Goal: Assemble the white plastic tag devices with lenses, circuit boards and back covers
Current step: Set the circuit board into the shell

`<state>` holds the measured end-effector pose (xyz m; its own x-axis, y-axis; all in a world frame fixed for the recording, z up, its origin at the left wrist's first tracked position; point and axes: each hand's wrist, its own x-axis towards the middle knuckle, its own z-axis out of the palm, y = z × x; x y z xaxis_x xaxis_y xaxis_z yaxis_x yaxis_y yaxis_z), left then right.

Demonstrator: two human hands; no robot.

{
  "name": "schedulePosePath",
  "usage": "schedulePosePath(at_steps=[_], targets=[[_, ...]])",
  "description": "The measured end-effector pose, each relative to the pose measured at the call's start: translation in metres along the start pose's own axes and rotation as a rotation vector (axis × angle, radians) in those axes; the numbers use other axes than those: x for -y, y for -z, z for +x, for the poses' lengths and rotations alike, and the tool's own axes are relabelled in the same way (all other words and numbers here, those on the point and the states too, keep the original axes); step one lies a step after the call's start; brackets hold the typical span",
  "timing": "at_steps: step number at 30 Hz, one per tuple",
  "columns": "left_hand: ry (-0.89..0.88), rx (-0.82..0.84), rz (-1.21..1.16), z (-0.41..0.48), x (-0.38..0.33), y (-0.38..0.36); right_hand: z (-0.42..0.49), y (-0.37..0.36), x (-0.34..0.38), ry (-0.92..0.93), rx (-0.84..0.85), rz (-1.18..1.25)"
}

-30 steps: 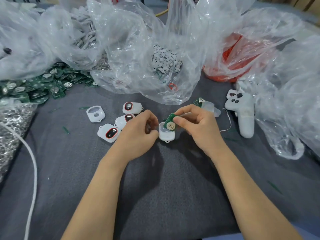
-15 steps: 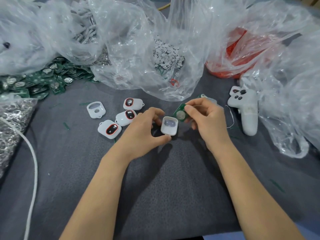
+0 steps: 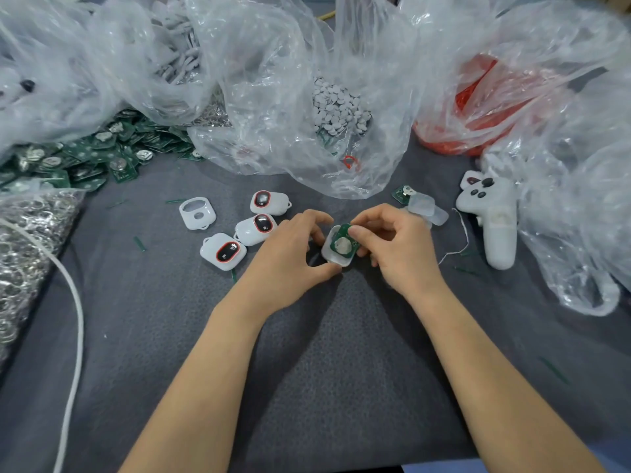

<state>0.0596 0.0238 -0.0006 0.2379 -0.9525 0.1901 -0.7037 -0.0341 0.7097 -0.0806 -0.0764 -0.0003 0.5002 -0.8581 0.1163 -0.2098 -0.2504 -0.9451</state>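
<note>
My left hand [image 3: 290, 257] grips a white tag shell [image 3: 333, 257] at the middle of the grey cloth, open side up. A green circuit board [image 3: 344, 245] with a round coin cell lies tilted in the shell's opening, pinched by my right hand [image 3: 392, 247]. Three white tags with red-rimmed lenses [image 3: 223, 251] [image 3: 256, 228] [image 3: 269, 202] lie left of my hands. An empty white shell [image 3: 198, 213] lies further left. Clear back covers [image 3: 425, 208] and a spare board [image 3: 403, 193] sit behind my right hand.
A heap of green boards [image 3: 88, 158] lies at the left, by a bag of metal rings [image 3: 24, 240] and a white cable [image 3: 76, 308]. Clear plastic bags [image 3: 273, 97] hold small white discs [image 3: 338, 109]. At the right lie a white controller [image 3: 495, 220] and a red bag [image 3: 478, 107].
My right hand has brought the green board from beside the shell down into its opening. My left hand keeps hold of the shell.
</note>
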Motion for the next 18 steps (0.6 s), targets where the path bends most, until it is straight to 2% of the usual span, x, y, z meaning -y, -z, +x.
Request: schedulePosePath(at_steps=[11, 18], targets=[[0.013, -0.001, 0.0, 0.0005, -0.0001, -0.0013, -0.0007, -0.0023, -0.0022, 0.02, 0.017, -0.129], [0.01, -0.001, 0.019, 0.0004, -0.0014, -0.0011, -0.0026, -0.003, 0.0017, 0.101, -0.024, -0.25]])
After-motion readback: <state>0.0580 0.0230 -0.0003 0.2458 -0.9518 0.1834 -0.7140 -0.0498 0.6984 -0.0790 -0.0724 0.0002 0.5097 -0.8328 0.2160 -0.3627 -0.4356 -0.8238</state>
